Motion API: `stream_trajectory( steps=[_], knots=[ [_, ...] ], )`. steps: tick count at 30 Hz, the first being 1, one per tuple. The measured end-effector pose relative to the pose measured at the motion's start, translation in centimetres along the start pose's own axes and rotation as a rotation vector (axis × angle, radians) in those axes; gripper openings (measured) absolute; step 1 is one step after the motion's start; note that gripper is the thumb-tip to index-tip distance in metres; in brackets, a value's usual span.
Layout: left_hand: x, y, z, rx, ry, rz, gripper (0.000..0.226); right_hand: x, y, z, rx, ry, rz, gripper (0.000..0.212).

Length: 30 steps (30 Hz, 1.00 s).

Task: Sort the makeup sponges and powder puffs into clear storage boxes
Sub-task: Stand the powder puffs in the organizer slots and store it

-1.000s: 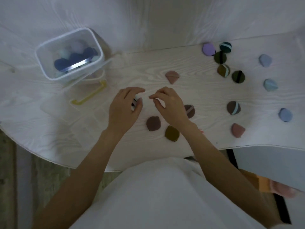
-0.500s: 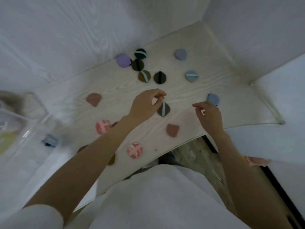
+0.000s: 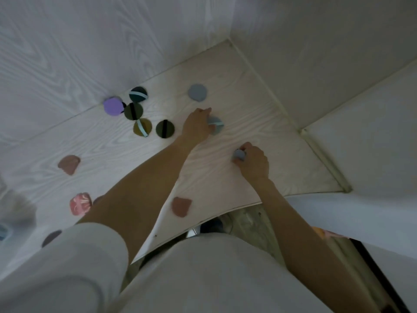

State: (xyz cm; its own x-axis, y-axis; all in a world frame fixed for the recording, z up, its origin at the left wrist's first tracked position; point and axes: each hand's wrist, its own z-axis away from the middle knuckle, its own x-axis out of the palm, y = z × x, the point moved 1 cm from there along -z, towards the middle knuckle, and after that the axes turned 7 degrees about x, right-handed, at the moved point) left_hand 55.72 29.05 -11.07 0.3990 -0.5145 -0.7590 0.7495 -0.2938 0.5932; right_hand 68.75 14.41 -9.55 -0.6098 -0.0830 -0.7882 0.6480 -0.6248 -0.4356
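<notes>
A pale wood-grain worktop (image 3: pixel 259 114) with a curved near edge fills the middle. Behind it rises a white wall (image 3: pixel 67 41) with the same grain; right of the worktop, plain white panels (image 3: pixel 372 132) meet at a corner. Below its edge, grey floor (image 3: pixel 250 224). Light is dim.

I see a pale wood-grain surface (image 3: pixel 259 105); on it lie a purple puff (image 3: pixel 112 106), dark strapped puffs (image 3: pixel 165 129), a grey-blue puff (image 3: pixel 197 92), brown sponges (image 3: pixel 68 164) and a pink patterned puff (image 3: pixel 80 203).
</notes>
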Motion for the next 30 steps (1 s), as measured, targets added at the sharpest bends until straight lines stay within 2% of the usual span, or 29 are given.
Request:
stream_trajectory(
  steps=[5,8,11,15,18,22,25,30],
  knots=[
    [-0.4,-0.2,1.1,0.023,0.033,-0.053,0.027,-1.0,0.2,1.1,-0.1,0.106,-0.073,0.025],
    [-1.2,-0.9,4.8,0.127,0.18,0.027,0.018,-0.6,-1.0,2.1,-0.252,0.09,-0.051,0.027],
    [-3.6,-3.3,11.6,0.154,0.362,0.044,0.013,1.4,-4.3,3.8,-0.445,0.02,-0.009,0.027],
    [-6.3,-7.7,21.4,-0.068,0.486,0.115,0.018,5.0,-9.6,6.7,-0.536,-0.023,0.133,0.029],
    [-8.5,-12.2,29.8,-0.24,0.608,0.202,0.016,9.1,-14.3,10.2,-0.62,-0.11,0.095,0.02],
    [-11.3,-17.5,39.7,-0.297,0.811,0.256,0.012,13.7,-19.9,15.5,-0.731,-0.25,-0.058,0.018],
    [-12.3,-21.3,45.6,-0.329,0.926,0.254,0.015,17.0,-23.1,19.0,-0.724,-0.377,-0.17,0.016],
    [-13.7,-27.2,52.9,-0.316,0.95,0.139,0.017,23.1,-28.4,24.4,-0.742,-0.39,-0.207,0.014]
  ],
)
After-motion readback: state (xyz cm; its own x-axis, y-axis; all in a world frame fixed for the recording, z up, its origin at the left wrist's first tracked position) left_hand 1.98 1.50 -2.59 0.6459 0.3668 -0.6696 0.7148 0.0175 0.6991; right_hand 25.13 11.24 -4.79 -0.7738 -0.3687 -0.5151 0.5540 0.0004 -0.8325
